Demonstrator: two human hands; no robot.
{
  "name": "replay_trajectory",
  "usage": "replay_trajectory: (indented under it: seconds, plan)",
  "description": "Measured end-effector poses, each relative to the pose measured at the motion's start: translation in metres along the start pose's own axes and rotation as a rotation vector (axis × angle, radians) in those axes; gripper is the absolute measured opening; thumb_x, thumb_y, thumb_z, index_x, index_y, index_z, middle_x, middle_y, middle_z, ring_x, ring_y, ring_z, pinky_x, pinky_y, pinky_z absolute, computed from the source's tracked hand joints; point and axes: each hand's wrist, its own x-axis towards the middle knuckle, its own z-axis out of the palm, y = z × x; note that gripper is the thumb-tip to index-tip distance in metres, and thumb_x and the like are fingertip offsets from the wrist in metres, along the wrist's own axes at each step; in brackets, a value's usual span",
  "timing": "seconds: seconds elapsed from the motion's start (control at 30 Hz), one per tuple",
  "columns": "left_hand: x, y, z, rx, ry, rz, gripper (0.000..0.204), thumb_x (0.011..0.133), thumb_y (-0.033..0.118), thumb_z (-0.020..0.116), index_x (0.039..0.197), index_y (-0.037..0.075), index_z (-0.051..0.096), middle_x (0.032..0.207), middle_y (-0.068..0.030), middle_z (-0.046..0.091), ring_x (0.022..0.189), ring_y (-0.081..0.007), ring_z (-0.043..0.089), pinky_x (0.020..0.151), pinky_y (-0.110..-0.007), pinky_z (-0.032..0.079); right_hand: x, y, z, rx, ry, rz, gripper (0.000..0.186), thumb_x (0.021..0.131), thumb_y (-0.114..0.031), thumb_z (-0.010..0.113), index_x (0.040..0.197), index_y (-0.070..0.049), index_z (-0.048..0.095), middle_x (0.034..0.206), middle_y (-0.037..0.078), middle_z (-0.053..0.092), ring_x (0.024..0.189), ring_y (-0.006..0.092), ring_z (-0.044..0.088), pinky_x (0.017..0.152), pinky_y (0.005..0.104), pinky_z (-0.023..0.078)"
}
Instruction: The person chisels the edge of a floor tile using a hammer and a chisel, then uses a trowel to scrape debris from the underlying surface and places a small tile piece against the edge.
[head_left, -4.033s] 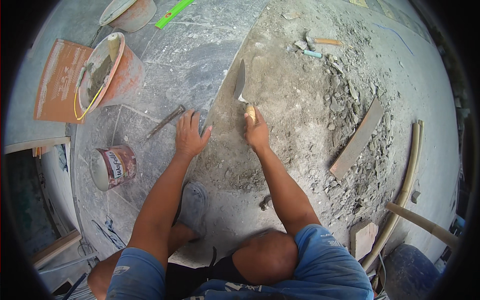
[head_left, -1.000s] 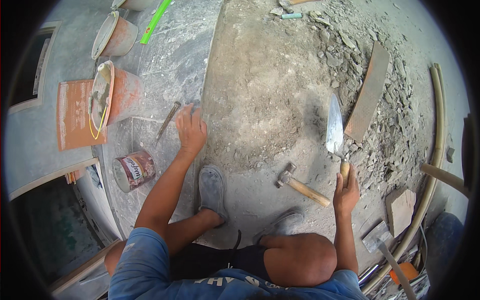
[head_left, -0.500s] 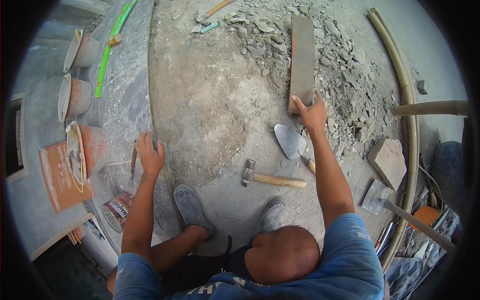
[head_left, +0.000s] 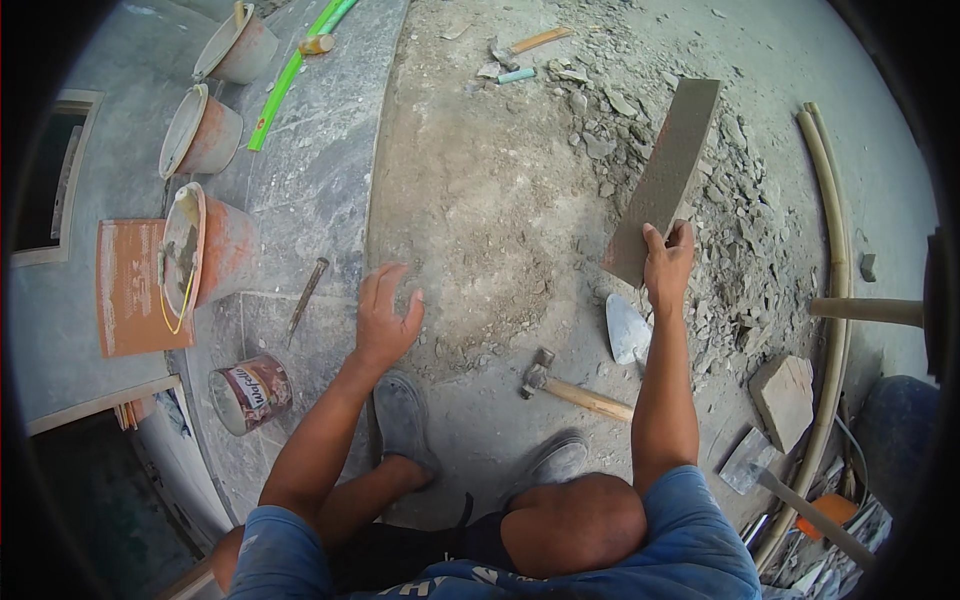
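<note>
My right hand (head_left: pixel 668 260) grips the lower end of a long, narrow flat strip (head_left: pixel 668 150), like a cut tile or board, over broken rubble (head_left: pixel 745 220). A pointed trowel (head_left: pixel 625 328) lies beside my right forearm, its handle hidden by the arm. Below it on the floor is a hammer (head_left: pixel 585 398) with a wooden handle. My left hand (head_left: pixel 388 315) hovers open, fingers apart, over the boundary between grey tiles (head_left: pixel 310 180) and the rough screed bed (head_left: pixel 460 170). A metal chisel (head_left: pixel 308 300) lies on the tiles to the left of it, beside a round tin (head_left: pixel 250 395).
Stained buckets (head_left: pixel 225 255) and an orange sheet (head_left: pixel 125 290) line the left, near a green level (head_left: pixel 290 78). Bamboo poles (head_left: pixel 830 200) run along the right, near a stone slab (head_left: pixel 780 400), a flat-bladed tool (head_left: pixel 745 460) and a dark blue container (head_left: pixel 895 440). Another hammer (head_left: pixel 530 42) lies farther forward.
My right hand has let go of the trowel, now on the floor, took hold of the strip and has shifted it rightward. My left hand has moved slightly right, away from the chisel.
</note>
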Motion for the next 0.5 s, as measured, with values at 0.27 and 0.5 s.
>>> replay_trajectory:
  seconds: [0.27,0.5]
  plan:
    - [0.003,-0.069,0.004,0.194,-0.101,-0.181,0.051,0.082,0.02,0.069,0.124,-0.002,0.05,0.13,-0.0244,0.047,0.121,-0.0421,0.044,0.103,-0.049,0.036,-0.038,-0.066,0.171,-0.182,-0.348,-0.161,0.022,0.079,-0.007,0.059,0.093,0.004,0.047,0.076,0.022,0.054,0.069,0.0374,0.054,0.067,0.0448,0.044]
    - [-0.021,-0.112,0.034,0.279,-0.064,-0.149,0.06,0.081,0.023,0.069,0.131,-0.002,0.046,0.139,-0.0234,0.041,0.132,-0.041,0.037,0.107,-0.05,0.032,-0.064,-0.069,0.323,-0.447,-0.486,-0.067,0.028,0.085,-0.016,0.055,0.108,-0.001,0.048,0.111,0.023,0.056,0.1,0.0438,0.058,0.085,0.0519,0.048]
